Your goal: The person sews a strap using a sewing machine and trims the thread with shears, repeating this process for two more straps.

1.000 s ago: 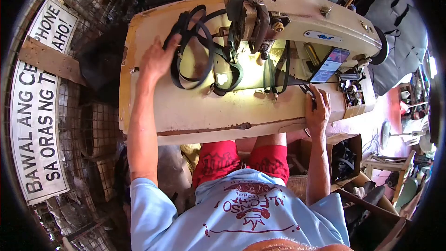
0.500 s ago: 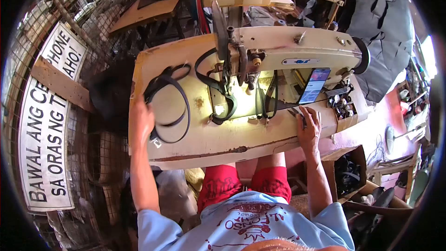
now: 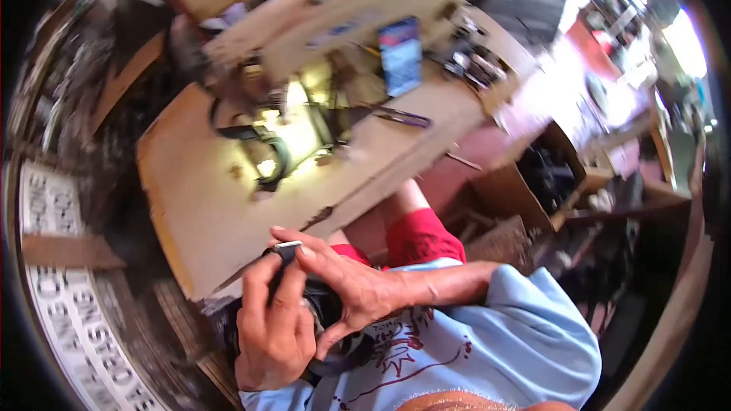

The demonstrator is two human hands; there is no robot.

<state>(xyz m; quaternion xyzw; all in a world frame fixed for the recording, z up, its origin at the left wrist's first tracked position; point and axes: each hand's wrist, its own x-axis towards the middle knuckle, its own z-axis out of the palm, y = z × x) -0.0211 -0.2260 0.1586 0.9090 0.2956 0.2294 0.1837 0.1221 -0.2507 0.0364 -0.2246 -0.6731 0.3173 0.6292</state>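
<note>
In front of my shirt, a coiled black strap [image 3: 329, 306] is between my two hands, off the table. My left hand [image 3: 272, 327] curls its fingers around the strap. From the other side, my right hand [image 3: 364, 288] pinches it near a small metal piece [image 3: 288, 244] at its end. Part of the coil is hidden behind my fingers. A pair of thread snips [image 3: 403, 117] lies on the sewing table [image 3: 190, 198]. Under the lit needle area of the sewing machine [image 3: 327, 11] sits another black strap [image 3: 278, 160]. The view is blurred by motion.
A phone [image 3: 401, 57] leans against the machine, with a box of small metal parts [image 3: 480, 68] to its right. On the floor at right stands a cardboard box [image 3: 525, 194] holding dark material. A lettered sign [image 3: 57, 289] hangs on the left.
My left hand has lifted the coiled strap off the table toward my body. My right hand has released the snips and joined it on the strap. The view has turned and tilted.
</note>
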